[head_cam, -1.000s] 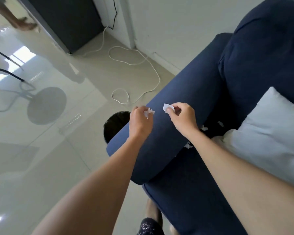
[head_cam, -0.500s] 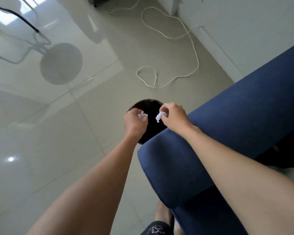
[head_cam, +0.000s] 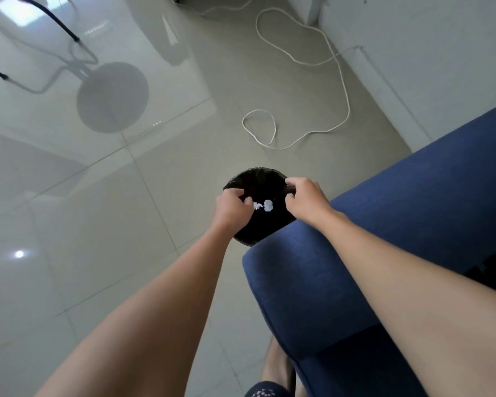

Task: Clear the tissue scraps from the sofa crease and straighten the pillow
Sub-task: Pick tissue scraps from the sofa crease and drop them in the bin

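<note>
Two white tissue scraps (head_cam: 263, 206) show against the dark inside of a black round bin (head_cam: 258, 179) on the floor, just past the blue sofa arm (head_cam: 355, 253). My left hand (head_cam: 232, 209) hovers over the bin's left side with fingers spread and nothing in them. My right hand (head_cam: 307, 199) is over the bin's right side, fingers curled loosely apart, also holding nothing. The scraps lie between the two hands, free of both. The pillow and the sofa crease are out of view.
A white cable (head_cam: 321, 90) loops over the tiled floor beyond the bin, near the wall (head_cam: 441, 53). A fan's round base (head_cam: 112, 97) and black stand legs sit at the upper left. My foot (head_cam: 278, 365) is by the sofa's front.
Both hands carried tissue scraps from the sofa arm out over the bin and let go; the scraps are now loose inside it. My view swung away from the pillow toward the floor.
</note>
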Demonstrator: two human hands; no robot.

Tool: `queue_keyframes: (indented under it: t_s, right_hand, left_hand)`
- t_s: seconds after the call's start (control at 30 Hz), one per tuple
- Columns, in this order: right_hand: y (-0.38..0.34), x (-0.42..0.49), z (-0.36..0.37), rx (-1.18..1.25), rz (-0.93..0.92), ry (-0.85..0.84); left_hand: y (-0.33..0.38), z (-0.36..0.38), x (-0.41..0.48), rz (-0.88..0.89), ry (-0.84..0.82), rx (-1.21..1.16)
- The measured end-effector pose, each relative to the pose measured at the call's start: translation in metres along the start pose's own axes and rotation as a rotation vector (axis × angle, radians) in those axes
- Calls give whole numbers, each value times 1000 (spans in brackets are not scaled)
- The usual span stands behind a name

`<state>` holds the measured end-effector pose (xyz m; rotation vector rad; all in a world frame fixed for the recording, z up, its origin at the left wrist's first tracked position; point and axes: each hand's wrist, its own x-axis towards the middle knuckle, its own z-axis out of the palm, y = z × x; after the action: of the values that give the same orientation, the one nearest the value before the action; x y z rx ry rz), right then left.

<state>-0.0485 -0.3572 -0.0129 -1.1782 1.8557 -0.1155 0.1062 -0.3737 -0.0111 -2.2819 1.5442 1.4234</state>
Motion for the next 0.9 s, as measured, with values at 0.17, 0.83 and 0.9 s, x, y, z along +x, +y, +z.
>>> queue_keyframes:
  t_s: [0.17, 0.83, 0.9]
  right_hand:
    - [10, -39, -24, -28, -42, 72]
    - [252, -261, -105, 64, 110, 308]
    - [282, -265, -93, 80, 170, 281]
  left_hand:
    - [22, 12, -40, 102, -4, 134]
    - [91, 204, -266, 622, -127, 458]
    - [83, 228, -271, 591, -185, 477]
